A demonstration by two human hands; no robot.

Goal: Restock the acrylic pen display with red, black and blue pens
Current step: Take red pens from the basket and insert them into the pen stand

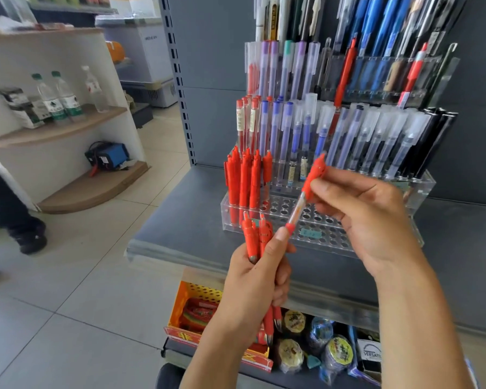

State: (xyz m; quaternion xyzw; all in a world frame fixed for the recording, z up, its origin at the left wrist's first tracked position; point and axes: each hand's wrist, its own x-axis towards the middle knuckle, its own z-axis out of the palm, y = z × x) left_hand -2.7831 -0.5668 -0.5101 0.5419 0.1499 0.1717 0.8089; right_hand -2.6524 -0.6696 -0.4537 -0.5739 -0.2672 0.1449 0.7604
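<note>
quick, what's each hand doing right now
Left hand: grips a bundle of red pens; its thumb touches the tip of the single red pen.
Right hand: pinches that single red pen near its clip end.

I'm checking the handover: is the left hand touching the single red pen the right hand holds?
Touching: the head view shows the left hand's thumb tip against the red pen's lower end.

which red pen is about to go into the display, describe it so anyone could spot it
In front of the tiered acrylic pen display, the right hand pinches one red pen by its top. Unlike the red bundle gripped by the left hand, it's single, tilted, with a clear barrel.
</note>
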